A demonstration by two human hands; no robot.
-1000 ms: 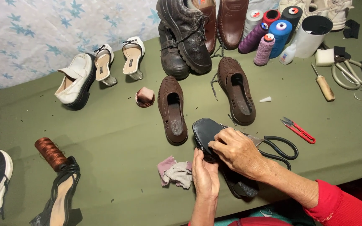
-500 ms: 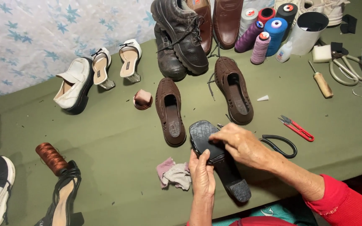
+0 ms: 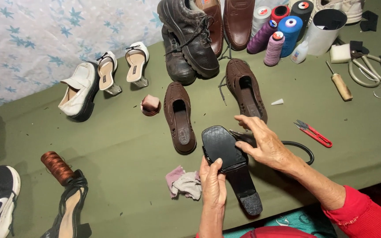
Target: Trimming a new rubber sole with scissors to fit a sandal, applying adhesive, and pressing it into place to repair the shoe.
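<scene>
left hand [image 3: 213,183] pinches black heeled shoe [image 3: 230,163] sole-up | right hand [image 3: 263,142] grips its edge | risk — shoe may slip onto pink rag [image 3: 184,183] beside it

Glossy black sole [image 3: 222,147], matt woven brown leather shoe [image 3: 179,117], green cloth table [image 3: 124,145]

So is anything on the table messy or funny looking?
A bit. The black heeled shoe in the left hand and right hand is sole-up. A crumpled rag lies beside it, and the two brown woven shoes point different ways.
</scene>
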